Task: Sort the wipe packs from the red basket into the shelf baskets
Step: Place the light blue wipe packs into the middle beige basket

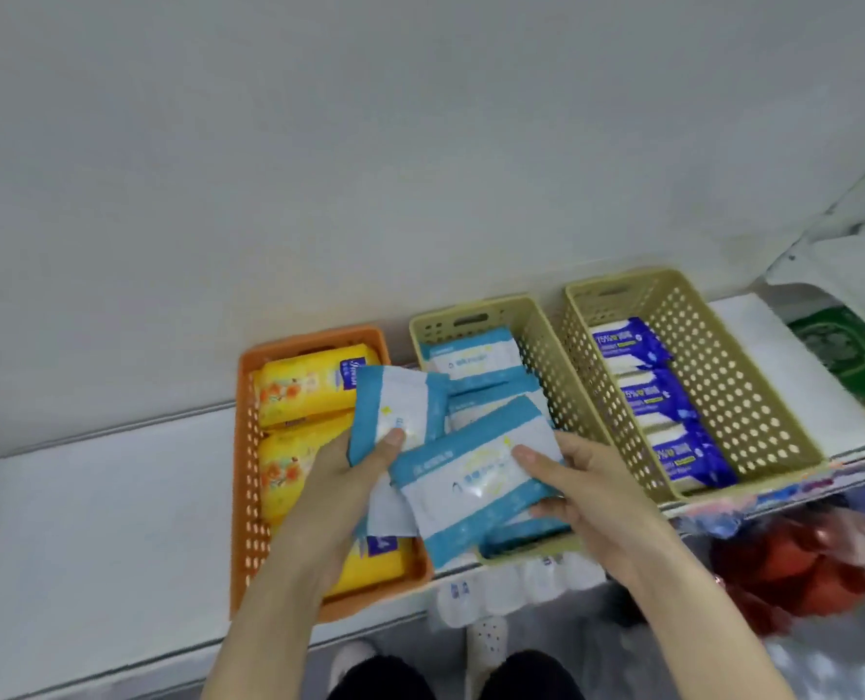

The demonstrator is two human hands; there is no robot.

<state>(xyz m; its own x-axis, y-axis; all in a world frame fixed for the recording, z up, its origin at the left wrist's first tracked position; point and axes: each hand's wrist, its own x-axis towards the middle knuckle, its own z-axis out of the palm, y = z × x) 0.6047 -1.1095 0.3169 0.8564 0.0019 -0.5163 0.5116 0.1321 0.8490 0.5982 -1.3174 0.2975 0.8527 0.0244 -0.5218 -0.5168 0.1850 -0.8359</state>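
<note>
Three baskets stand side by side on a white shelf. The orange basket [248, 447] on the left holds yellow wipe packs [304, 386]. The middle beige basket [536, 341] holds light-blue and white packs [470, 358]. The right beige basket [733, 376] holds dark-blue packs [657, 396]. My left hand [349, 477] grips a light-blue pack [400, 406] over the gap between the orange and middle baskets. My right hand [587, 487] holds another light-blue pack [470, 482] over the front of the middle basket. The red basket is not in view.
The white shelf [92, 522] runs left with bare surface. A green item [844, 351] lies at the far right. Below the shelf edge sit white rolls [511, 583] and red blurred goods [794, 563]. My feet show at the bottom.
</note>
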